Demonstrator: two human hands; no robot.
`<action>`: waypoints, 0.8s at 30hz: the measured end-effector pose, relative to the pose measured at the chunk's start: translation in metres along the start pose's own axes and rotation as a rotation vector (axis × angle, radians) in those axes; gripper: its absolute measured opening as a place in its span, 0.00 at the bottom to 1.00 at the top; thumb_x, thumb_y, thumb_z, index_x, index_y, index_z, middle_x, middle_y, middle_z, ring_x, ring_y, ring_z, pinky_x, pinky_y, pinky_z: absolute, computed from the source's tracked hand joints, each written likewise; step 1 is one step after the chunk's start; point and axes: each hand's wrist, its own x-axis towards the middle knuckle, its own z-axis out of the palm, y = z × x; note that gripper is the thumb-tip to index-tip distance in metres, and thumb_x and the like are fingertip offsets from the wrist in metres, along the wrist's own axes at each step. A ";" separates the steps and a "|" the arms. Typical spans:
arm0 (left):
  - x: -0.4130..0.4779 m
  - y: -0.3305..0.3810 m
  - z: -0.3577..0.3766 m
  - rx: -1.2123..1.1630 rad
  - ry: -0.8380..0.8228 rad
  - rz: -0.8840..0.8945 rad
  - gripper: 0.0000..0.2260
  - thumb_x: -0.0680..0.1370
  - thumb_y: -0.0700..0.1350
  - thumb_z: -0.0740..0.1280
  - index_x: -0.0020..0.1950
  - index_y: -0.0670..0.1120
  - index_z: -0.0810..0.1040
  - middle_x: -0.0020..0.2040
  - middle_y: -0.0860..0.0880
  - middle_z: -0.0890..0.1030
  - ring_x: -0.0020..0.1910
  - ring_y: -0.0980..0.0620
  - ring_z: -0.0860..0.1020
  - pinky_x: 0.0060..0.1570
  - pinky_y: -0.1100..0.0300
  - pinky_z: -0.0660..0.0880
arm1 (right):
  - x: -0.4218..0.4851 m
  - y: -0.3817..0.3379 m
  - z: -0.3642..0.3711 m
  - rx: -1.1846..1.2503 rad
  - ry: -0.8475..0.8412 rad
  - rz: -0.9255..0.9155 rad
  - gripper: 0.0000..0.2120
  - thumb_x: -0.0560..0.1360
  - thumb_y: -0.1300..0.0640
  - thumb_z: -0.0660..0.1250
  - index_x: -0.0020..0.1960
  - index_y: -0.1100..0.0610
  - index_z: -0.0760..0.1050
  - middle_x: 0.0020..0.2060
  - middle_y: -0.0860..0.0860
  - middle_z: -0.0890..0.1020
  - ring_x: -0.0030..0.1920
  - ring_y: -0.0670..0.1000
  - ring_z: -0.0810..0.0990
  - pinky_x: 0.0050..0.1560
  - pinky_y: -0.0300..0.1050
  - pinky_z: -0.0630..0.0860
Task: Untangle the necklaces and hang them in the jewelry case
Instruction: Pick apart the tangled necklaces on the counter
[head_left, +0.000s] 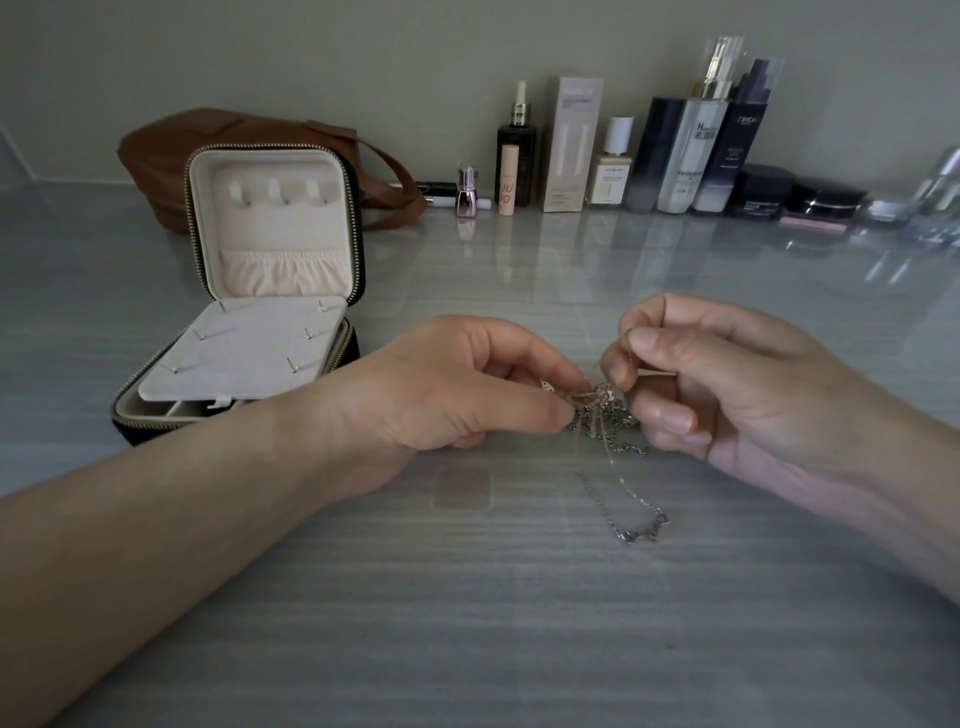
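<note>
Chains of rose-gold and silver metal, knotted into one small tangle (597, 402), hang between both hands just above the glossy, grey-streaked tabletop (467, 623). The left hand (441, 384) pinches the tangle's left side between thumb and forefinger, its other fingers curled beneath. The right hand (743, 384) pinches a strand at the top of the knot with thumb and forefinger. A silver loop (641, 532) of chain trails from the tangle onto the tabletop. The square, zippered jewelry case (283, 228) with cream lining stands open at the left, lid upright. Behind it lies a brown leather bag (234, 135), and cosmetic bottles (675, 156) line the wall
</note>
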 end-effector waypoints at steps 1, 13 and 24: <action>0.000 0.001 0.000 -0.001 -0.004 0.006 0.07 0.64 0.42 0.74 0.40 0.48 0.84 0.33 0.49 0.74 0.26 0.59 0.65 0.25 0.66 0.59 | 0.000 0.000 -0.001 -0.024 -0.007 0.000 0.04 0.68 0.59 0.62 0.37 0.60 0.71 0.30 0.52 0.77 0.22 0.44 0.67 0.22 0.35 0.61; 0.001 0.000 0.003 -0.040 0.090 -0.026 0.02 0.73 0.43 0.69 0.40 0.45 0.80 0.24 0.55 0.68 0.25 0.58 0.62 0.27 0.65 0.60 | 0.001 0.000 -0.002 0.019 0.025 -0.007 0.02 0.64 0.61 0.64 0.35 0.60 0.73 0.32 0.54 0.79 0.23 0.45 0.68 0.21 0.34 0.62; 0.002 0.001 0.006 -0.014 0.089 0.051 0.13 0.64 0.53 0.71 0.45 0.50 0.83 0.25 0.53 0.64 0.22 0.58 0.58 0.21 0.67 0.56 | 0.002 0.001 -0.007 0.000 -0.017 -0.011 0.06 0.66 0.62 0.65 0.31 0.56 0.78 0.28 0.54 0.73 0.23 0.45 0.68 0.22 0.35 0.63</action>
